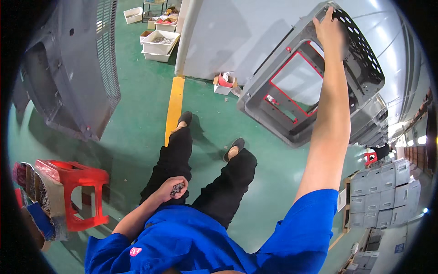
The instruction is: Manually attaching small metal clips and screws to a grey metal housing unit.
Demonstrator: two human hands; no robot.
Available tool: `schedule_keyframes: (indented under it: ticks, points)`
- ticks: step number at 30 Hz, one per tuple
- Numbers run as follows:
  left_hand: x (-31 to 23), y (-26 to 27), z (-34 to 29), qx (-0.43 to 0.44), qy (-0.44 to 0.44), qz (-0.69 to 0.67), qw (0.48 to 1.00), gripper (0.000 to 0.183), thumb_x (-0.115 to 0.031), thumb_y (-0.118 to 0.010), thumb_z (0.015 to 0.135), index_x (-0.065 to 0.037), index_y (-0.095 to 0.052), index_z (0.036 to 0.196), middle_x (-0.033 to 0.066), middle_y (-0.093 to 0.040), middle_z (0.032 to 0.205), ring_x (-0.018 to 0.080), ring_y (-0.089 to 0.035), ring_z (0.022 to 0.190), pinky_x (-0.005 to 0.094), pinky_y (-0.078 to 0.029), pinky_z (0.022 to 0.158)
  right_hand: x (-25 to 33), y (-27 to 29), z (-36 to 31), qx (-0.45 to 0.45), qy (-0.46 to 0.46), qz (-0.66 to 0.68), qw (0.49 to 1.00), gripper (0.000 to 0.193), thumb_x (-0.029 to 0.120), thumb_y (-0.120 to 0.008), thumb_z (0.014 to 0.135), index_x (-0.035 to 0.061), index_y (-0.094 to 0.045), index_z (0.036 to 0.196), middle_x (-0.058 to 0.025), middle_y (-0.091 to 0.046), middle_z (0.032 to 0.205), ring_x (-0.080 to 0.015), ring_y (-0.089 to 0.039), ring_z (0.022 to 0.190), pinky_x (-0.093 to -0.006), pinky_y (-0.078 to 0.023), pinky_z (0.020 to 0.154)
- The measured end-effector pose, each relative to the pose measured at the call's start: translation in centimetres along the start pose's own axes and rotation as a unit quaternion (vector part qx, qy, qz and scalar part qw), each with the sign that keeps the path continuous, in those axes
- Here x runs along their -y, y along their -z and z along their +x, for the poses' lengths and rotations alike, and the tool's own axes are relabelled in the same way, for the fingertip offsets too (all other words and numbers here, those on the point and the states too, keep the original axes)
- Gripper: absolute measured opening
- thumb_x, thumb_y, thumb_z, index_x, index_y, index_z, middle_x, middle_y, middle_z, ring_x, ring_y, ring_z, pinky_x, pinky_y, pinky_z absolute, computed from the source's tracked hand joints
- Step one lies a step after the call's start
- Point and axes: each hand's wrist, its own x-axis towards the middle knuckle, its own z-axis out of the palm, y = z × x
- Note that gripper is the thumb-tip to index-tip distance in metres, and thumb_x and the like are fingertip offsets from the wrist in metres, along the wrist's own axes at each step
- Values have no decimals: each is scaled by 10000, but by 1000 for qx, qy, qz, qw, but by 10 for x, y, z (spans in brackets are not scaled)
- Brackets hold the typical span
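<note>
My left hand [172, 189] is closed around a handful of small metal pieces [177, 189], held low in front of my thighs. Their exact kind is too small to make out. My right arm reaches far forward and up. At its end my right hand [330, 34] lies against the upper part of a large grey plastic shell [261, 98], thumb and forefinger stretched apart; the other fingers are hard to see. The shell stands tilted, with a red-edged rectangular opening [299, 82] and a side panel full of round holes [358, 41].
More grey shells [61, 77] stand at the left. A red stool [75, 192] is beside boxes of small parts [43, 196]. White bins [159, 43] and a small carton [223, 84] lie ahead by the wall. Grey crates [378, 196] are stacked at right; a person [382, 150] is beyond.
</note>
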Motion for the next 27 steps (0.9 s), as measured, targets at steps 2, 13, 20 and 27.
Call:
schedule_keyframes:
  ticks: [2, 13, 20, 27]
  points:
    - [-1, -1, -1, -6, -1, 16, 1000, 241, -192, -400, 961, -7, -541, 897, 52, -493, 650, 96, -397, 434, 222, -300, 375, 38, 29, -39, -97, -6, 65, 993, 834, 205, -682, 810, 98, -162, 1453, -181, -471, 1322, -272, -460, 1209, -417, -315, 1048]
    - [5, -1, 0, 8, 12, 44, 999, 194, -129, -440, 963, 17, -537, 1047, 63, -522, 776, 67, -411, 493, 195, -289, 399, 131, -31, -394, 219, 92, 425, 873, 562, 201, -742, 706, 45, -539, 1206, -187, -477, 1302, -359, -460, 1188, -436, -390, 987]
    - [4, -7, -3, -18, 27, 85, 996, 210, -157, -454, 976, 25, -543, 1030, 40, -509, 753, 57, -399, 487, 191, -287, 407, 99, -39, -454, 210, 17, 411, 887, 565, 151, -720, 695, 32, -526, 1212, -197, -475, 1295, -368, -441, 1203, -455, -378, 974]
    - [6, -8, -1, -57, 43, 114, 991, 249, -218, -448, 985, -16, -534, 868, 16, -488, 666, 62, -384, 469, 197, -278, 403, 42, -41, -444, 167, -9, 233, 958, 685, 148, -723, 689, 31, -441, 1302, -222, -433, 1345, -359, -368, 1289, -492, -298, 1048]
